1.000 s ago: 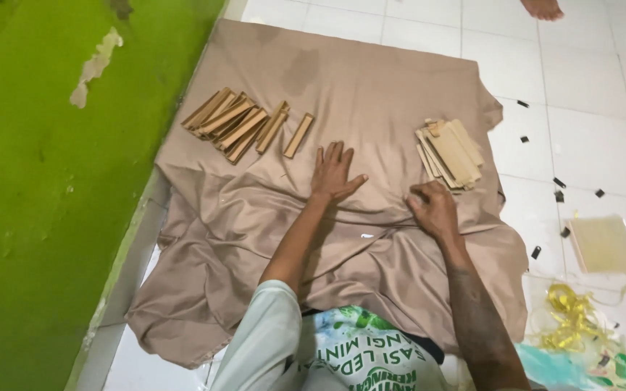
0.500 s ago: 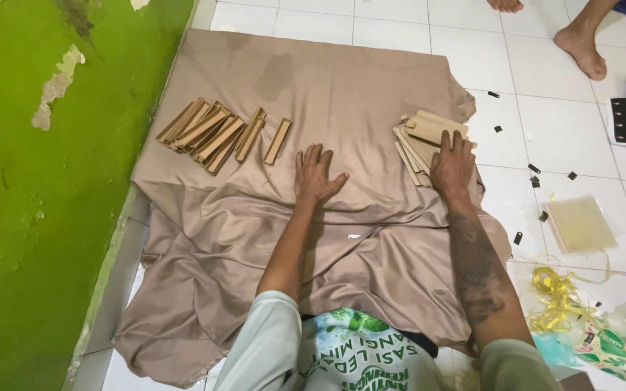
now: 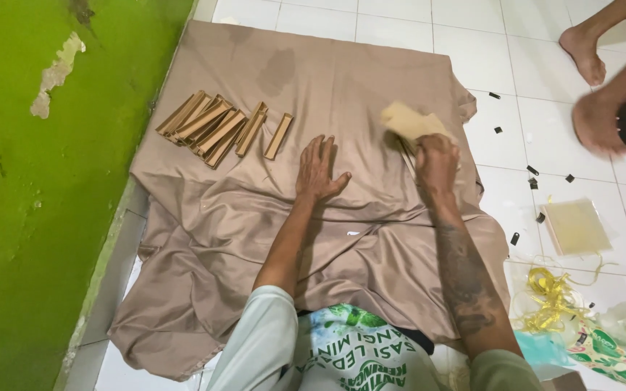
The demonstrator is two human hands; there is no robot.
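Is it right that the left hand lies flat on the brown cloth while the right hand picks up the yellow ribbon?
Not quite. The head view shows the right hand lifting a stack of tan cardboard pieces, not the yellow ribbon, which lies on the tiles. The left hand does lie flat on the brown cloth.

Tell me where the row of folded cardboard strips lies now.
In the head view, the folded cardboard strips lie on the upper left of the beige cloth, close to the green wall, left of and apart from the left hand.
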